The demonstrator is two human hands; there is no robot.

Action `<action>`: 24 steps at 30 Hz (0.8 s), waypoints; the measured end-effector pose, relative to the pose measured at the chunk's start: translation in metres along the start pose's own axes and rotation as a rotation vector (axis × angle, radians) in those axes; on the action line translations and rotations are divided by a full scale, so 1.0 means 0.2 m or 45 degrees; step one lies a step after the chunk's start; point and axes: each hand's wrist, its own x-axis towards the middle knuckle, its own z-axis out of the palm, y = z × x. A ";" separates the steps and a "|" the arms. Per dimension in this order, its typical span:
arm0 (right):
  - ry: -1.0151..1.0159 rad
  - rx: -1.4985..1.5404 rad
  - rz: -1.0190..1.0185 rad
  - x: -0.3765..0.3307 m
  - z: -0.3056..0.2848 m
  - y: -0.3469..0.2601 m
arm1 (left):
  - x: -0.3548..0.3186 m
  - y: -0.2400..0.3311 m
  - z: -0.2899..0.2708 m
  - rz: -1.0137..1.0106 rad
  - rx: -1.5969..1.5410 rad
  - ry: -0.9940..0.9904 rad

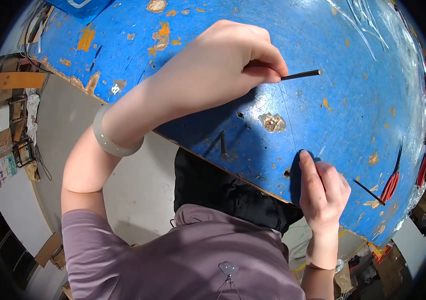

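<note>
My left hand [253,62] is closed in a pinch above the blue worktable, gripping a thin dark stick [305,74] that sticks out to the right with a pale cut end. From beside those fingertips a very fine thread [289,115] runs taut toward me, down to my right hand [320,185]. There the right fingers are closed low over the table near its front edge, seemingly pinching the thread's other end; the fingertips hide the exact grip. To the right of that hand lie a short black stick [369,192] and a slim red-handled cutting tool [391,186] with dark pointed tips.
Worn and chipped, the blue table [198,125] has its front edge close to my body. A small peg-like piece [224,145] is near that edge. Clear plastic film [365,25] covers the far right side. A blue bag [84,10] sits at the far left.
</note>
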 end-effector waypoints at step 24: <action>-0.051 0.363 0.564 -0.08 -0.15 0.00 | 0.04 -0.02 0.00 -0.021 0.039 -0.134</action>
